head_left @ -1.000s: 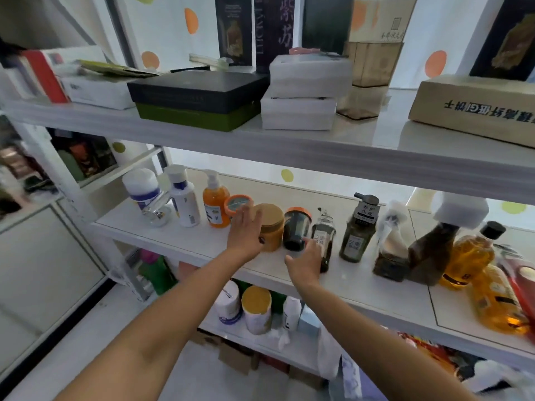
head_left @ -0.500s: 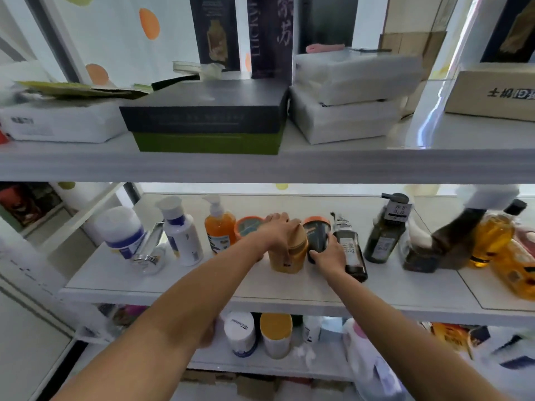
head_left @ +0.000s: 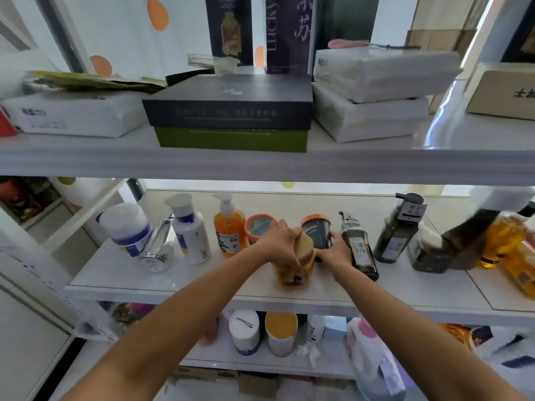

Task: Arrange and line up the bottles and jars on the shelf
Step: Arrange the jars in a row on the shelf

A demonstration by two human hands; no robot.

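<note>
A row of bottles and jars stands on the middle white shelf [head_left: 202,282]. My left hand [head_left: 282,244] is clamped over the tan lid of a yellow jar [head_left: 301,266] near the shelf's front. My right hand [head_left: 333,251] is wrapped around the base of a dark jar with an orange lid [head_left: 317,233] just behind. To the left stand a jar with an orange rim [head_left: 257,227], an orange pump bottle [head_left: 230,231] and a white bottle with a blue band [head_left: 191,234]. A dark pump bottle [head_left: 360,250] leans right beside my right hand.
Further left are a white and blue tub [head_left: 127,228] and a tipped silver-capped tube [head_left: 156,250]. On the right stand an olive pump bottle [head_left: 398,235], a dark bag [head_left: 451,250] and amber bottles [head_left: 505,241]. Boxes fill the upper shelf [head_left: 260,163]; more containers sit below.
My left hand moved from the orange-rimmed jar onto the yellow jar's lid and gripped it. My right hand reached forward and closed on the dark jar. The camera came closer.
</note>
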